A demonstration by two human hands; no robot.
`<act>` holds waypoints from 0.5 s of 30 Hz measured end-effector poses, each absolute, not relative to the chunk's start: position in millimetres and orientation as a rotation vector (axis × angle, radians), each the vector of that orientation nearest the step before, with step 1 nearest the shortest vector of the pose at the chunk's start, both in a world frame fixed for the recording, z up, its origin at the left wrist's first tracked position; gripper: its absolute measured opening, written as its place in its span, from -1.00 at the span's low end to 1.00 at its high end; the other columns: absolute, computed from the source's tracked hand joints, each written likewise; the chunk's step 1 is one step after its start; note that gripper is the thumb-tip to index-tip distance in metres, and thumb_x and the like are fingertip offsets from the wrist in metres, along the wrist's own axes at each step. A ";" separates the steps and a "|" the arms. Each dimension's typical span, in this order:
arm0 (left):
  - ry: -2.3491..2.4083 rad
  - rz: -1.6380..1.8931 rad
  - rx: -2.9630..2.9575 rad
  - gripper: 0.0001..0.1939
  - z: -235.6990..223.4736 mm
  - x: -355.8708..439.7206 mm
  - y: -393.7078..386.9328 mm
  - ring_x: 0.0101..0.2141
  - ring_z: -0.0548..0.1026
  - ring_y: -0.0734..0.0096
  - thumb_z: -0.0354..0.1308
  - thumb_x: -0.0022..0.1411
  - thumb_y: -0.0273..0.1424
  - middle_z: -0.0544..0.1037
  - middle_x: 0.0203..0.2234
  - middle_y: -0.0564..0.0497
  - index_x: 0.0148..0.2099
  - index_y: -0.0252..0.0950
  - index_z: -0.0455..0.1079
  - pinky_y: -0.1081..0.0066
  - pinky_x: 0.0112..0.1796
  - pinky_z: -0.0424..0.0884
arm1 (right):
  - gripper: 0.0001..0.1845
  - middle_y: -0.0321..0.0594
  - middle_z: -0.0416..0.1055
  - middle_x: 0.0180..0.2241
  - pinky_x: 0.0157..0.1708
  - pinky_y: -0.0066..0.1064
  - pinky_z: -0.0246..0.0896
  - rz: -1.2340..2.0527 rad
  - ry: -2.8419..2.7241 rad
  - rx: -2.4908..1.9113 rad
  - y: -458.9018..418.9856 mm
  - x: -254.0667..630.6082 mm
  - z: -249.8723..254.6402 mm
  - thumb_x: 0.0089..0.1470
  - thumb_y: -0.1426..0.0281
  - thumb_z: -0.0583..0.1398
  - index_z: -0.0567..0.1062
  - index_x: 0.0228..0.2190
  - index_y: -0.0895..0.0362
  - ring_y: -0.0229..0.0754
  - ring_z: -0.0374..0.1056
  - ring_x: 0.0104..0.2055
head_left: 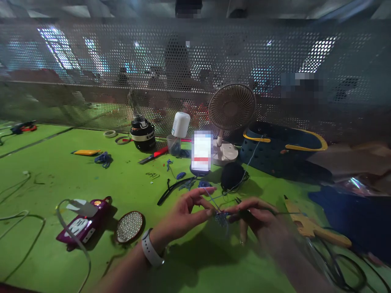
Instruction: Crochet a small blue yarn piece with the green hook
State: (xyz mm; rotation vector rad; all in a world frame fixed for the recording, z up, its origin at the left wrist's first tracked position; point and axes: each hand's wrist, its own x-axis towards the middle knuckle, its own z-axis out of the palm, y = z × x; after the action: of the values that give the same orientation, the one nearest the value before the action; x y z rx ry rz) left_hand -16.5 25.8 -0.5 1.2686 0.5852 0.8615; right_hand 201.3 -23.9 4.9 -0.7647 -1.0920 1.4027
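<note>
My green tabletop spreads out in front of me, backed by a grey perforated metal screen. The biggest container is the dark blue basket with holes in its wall and yellow handles, at the far right; its inside is too dim for me to say what it holds, but a pale strand of yarn runs from near its handle down toward a round ball of dark yarn. Beside the basket stands a round brown-and-white fan. A purple power strip with a pale plug in it lies to my left, and a yellow glue gun lies to my right. The squat black jar with a pale band stands by the screen, and a white plastic bottle shows directly above the mouth of a small clear cup. Between my hands, above the table, is the small blue-violet yarn piece: my left hand pinches its edge between thumb and finger, yarn stretched over the raised forefinger, while the fingers of my right hand are curled round a slim dark tool, the fingertips right beside the piece.
</note>
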 end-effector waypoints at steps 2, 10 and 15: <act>0.602 0.865 1.331 -0.54 -0.7 -17.1 25.9 -0.25 0.52 0.33 0.32 0.15 -0.41 0.57 -0.34 -0.02 0.11 -0.27 0.38 0.18 -0.08 0.40 | -0.80 -0.14 0.67 -0.31 -0.70 -0.37 0.45 1.417 -1.091 -0.748 -24.1 201.5 5.8 0.09 0.37 0.16 0.61 -0.37 0.05 -0.05 0.59 -0.44; 0.694 0.897 1.632 -0.55 -1.1 -18.9 24.9 -0.19 0.56 0.25 0.24 0.22 -0.40 0.63 -0.28 -0.08 0.15 -0.26 0.35 0.05 0.04 0.34 | -0.77 -0.18 0.66 -0.25 -0.49 -0.26 0.52 1.397 -1.179 -0.765 -23.2 205.0 4.8 0.14 0.39 0.12 0.61 -0.32 0.04 -0.18 0.52 -0.62; 0.771 0.965 1.935 -0.79 -1.5 -18.0 23.1 -0.10 0.56 0.12 0.21 0.22 -0.47 0.66 -0.25 -0.14 -0.07 -0.29 0.47 -0.09 0.08 0.25 | -0.74 -0.23 0.65 -0.37 -0.41 -0.26 0.51 1.200 -1.398 -1.034 -30.1 206.5 4.4 0.22 0.36 0.09 0.60 -0.29 0.07 -0.17 0.54 -0.58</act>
State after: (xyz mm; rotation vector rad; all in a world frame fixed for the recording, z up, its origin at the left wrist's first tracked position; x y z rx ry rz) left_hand -18.0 23.1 -1.5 1.9347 0.7713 0.9654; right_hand 206.5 -30.1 4.4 -1.0340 -1.3981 1.1997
